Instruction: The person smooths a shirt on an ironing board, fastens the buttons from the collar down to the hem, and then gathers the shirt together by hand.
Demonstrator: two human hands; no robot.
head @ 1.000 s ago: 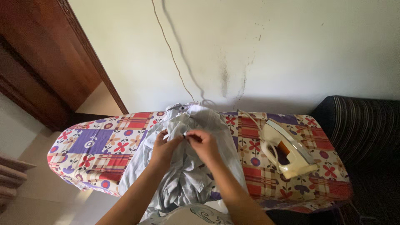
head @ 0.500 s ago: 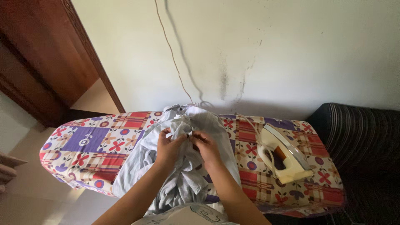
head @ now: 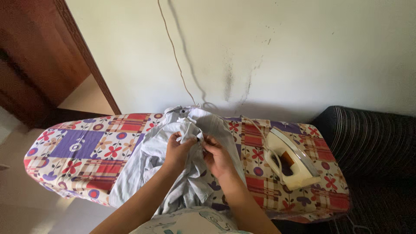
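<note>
A pale blue-grey shirt [head: 151,160] lies crumpled across the middle of an ironing board [head: 78,147] with a patchwork flower cover. My left hand [head: 177,149] and my right hand [head: 219,158] meet over the shirt's middle, both pinching a bunched fold of its cloth close together. The shirt's collar end [head: 188,113] points toward the wall. A cream-white iron [head: 288,158] rests on its side on the board, to the right of my right hand and apart from it.
The iron's cord [head: 173,47] runs up the stained white wall [head: 281,52]. A dark wooden door frame [head: 39,56] stands at the left. A dark striped sofa [head: 372,143] sits right of the board. A printed cloth [head: 190,221] shows at the bottom edge.
Both hands have drawn closer together on the shirt and shifted slightly toward me. The view has drifted right, so the board and iron sit further left in the picture.
</note>
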